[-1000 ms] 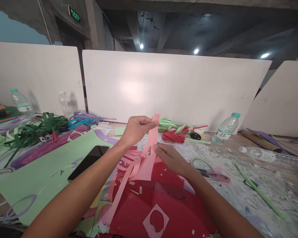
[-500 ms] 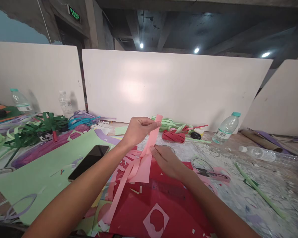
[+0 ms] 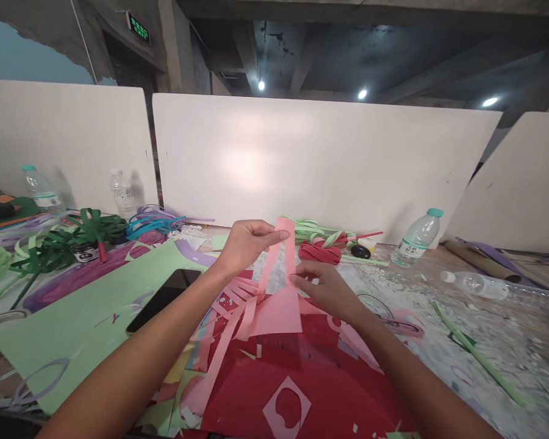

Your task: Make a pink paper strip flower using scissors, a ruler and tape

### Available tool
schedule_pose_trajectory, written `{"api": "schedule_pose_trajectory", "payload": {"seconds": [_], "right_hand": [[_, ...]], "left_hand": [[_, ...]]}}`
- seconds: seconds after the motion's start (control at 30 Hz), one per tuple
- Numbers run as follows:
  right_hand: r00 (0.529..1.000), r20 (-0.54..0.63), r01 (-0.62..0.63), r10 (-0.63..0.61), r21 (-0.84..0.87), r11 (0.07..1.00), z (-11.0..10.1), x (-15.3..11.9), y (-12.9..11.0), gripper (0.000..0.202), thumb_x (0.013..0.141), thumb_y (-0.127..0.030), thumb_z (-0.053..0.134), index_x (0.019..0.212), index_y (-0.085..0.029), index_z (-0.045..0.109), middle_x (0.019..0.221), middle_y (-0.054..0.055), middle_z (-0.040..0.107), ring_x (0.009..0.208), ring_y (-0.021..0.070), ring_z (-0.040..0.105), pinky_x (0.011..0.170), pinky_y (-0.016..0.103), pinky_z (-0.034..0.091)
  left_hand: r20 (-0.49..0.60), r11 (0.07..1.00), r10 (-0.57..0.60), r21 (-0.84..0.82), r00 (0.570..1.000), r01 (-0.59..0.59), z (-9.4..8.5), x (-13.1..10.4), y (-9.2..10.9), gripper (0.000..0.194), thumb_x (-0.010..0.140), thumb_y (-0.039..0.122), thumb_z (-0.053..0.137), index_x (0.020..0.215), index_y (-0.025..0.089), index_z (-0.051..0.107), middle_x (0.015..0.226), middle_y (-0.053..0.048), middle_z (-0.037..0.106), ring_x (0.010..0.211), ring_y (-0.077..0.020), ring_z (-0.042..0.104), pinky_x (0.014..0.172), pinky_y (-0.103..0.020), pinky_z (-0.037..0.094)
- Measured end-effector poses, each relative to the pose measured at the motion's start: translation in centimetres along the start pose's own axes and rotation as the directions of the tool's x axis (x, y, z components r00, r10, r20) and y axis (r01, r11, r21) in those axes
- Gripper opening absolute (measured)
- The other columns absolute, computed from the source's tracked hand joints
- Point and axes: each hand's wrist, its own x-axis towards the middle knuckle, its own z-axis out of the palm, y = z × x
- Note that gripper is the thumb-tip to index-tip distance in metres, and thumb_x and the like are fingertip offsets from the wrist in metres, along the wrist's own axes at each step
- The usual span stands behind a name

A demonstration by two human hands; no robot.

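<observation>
Pink paper [image 3: 279,312] is pinched up top by the left hand [image 3: 252,245]. Right hand [image 3: 324,288] has nearly closed fingers at its edge lower down, can't tell if gripping.

The worktable [image 3: 439,329] was bounded along its far side by three upright white boards [image 3: 348,158], separated by narrow gaps; glare [image 3: 247,167] was reflected from the middle one. Beyond, a dark grey ceiling [image 3: 322,58] was crossed by beams [image 3: 304,58] and lit by three lamps [image 3: 362,94]. At left, a green exit sign [image 3: 138,28] was mounted near a dark doorway [image 3: 129,68], beside a partly blue wall [image 3: 22,58].
</observation>
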Motion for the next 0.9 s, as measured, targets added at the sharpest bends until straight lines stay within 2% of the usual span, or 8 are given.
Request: {"api": "schedule_pose_trajectory", "payload": {"seconds": [0.1,0.2,0.3,0.4,0.53,0.63,0.83,0.9], "right_hand": [[0.997,0.006,-0.074,0.074,0.079,0.994,-1.9,-1.0,1.3,0.026,0.084,-0.039,0.054,0.068,-0.018,0.057,0.065,-0.001,0.051,0.057,0.0126,0.042,0.054,0.026,0.032],[0.981,0.023,-0.192,0.192,0.217,0.957,-3.6,-2.3,2.6,0.032,0.084,-0.046,0.053,0.069,-0.019,0.051,0.063,-0.003,0.045,0.053,0.0107,0.038,0.051,0.024,0.03],[0.969,0.053,-0.247,0.241,0.272,0.93,-4.7,-3.2,3.3,0.034,0.084,-0.049,0.054,0.069,-0.018,0.05,0.062,-0.004,0.041,0.054,0.0104,0.037,0.05,0.023,0.028],[0.975,0.022,-0.22,0.223,0.281,0.934,-5.6,-3.3,3.6,0.035,0.081,-0.05,0.057,0.067,-0.018,0.05,0.061,-0.004,0.041,0.054,0.0103,0.037,0.05,0.023,0.028],[0.968,-0.062,-0.204,0.242,0.366,0.908,-6.8,-2.1,3.5,0.036,0.076,-0.052,0.063,0.067,-0.018,0.052,0.06,-0.004,0.045,0.052,0.0101,0.041,0.048,0.023,0.031],[0.959,-0.096,-0.183,0.268,0.515,0.837,-7.5,-0.7,2.6,0.033,0.073,-0.049,0.068,0.07,-0.019,0.054,0.059,-0.005,0.048,0.049,0.0092,0.044,0.046,0.021,0.035],[0.968,-0.137,-0.063,0.212,0.682,0.729,-7.5,1.1,0.1,0.026,0.073,-0.043,0.071,0.077,-0.021,0.058,0.072,-0.001,0.062,0.065,0.014,0.061,0.063,0.028,0.051],[0.974,-0.152,-0.014,0.166,0.696,0.718,-6.6,0.9,0.0,0.025,0.074,-0.042,0.069,0.076,-0.021,0.057,0.075,-0.001,0.062,0.069,0.0143,0.062,0.066,0.028,0.052]], "left_hand": [[0.18,0.995,-0.025,0.099,0.983,0.007,-0.6,-2.0,-1.4,0.042,0.071,0.05,0.066,0.095,0.016,0.067,0.089,-0.007,0.066,0.073,-0.016,0.058,0.062,-0.026,0.046],[0.416,0.918,-0.126,0.394,0.901,-0.053,-0.7,-5.2,-3.2,0.077,0.063,0.045,0.072,0.133,0.023,0.046,0.134,-0.011,0.05,0.112,-0.0291,0.052,0.087,-0.037,0.046],[0.575,0.782,-0.156,0.568,0.803,-0.255,-0.3,-8.0,-4.4,0.065,0.069,0.028,0.065,0.131,0.023,0.046,0.129,-0.01,0.054,0.119,-0.0316,0.047,0.097,-0.042,0.039],[0.615,0.697,-0.146,0.62,0.775,-0.36,0.0,-8.9,-4.8,0.053,0.07,0.013,0.054,0.122,0.024,0.053,0.118,-0.008,0.061,0.112,-0.0279,0.052,0.094,-0.038,0.041],[0.598,0.633,-0.146,0.669,0.788,-0.39,-0.1,-8.1,-5.0,0.043,0.071,0.01,0.048,0.11,0.023,0.059,0.11,-0.008,0.064,0.101,-0.0251,0.059,0.081,-0.031,0.045],[0.548,0.601,-0.167,0.716,0.82,-0.356,-1.5,-6.5,-5.3,0.024,0.081,0.019,0.043,0.085,0.02,0.066,0.083,-0.007,0.067,0.074,-0.022,0.063,0.062,-0.027,0.043],[0.124,0.549,-0.005,0.83,0.992,-0.101,-8.3,-0.3,-2.7,0.029,0.082,0.035,0.049,0.082,0.018,0.072,0.067,-0.003,0.067,0.061,-0.0188,0.059,0.056,-0.025,0.038],[-0.072,0.517,0.175,0.855,0.982,-0.03,-9.9,1.0,-1.3,0.03,0.083,0.034,0.046,0.088,0.018,0.072,0.066,-0.002,0.066,0.06,-0.0182,0.058,0.057,-0.025,0.039]]}}
